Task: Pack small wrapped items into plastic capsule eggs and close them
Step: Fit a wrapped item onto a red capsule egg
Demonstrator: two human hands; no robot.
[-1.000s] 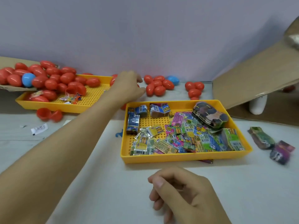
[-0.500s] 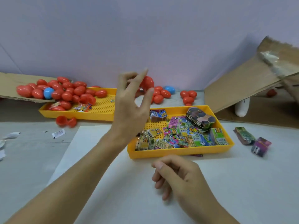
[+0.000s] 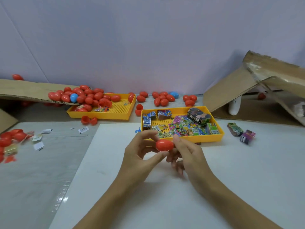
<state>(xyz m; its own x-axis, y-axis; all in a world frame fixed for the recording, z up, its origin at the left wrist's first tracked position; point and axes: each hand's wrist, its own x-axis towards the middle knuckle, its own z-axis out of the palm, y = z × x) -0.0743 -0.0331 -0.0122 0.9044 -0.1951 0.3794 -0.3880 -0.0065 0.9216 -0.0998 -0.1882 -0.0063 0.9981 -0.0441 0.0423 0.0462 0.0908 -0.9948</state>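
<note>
Both forearms were bare from the lower edge of the view up to the wrists, with no sleeve showing. The left hand (image 3: 138,156) and right hand (image 3: 188,156) carried no glove, ring, watch or band; the fingernails that showed were short and unpainted

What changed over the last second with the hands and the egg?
The left hand drew back from the far pile with a red egg and brought it in front of the near tray. The right hand, idle before, rose and now pinches the egg's other end. The trays and wrapped packets lie as before.
</note>
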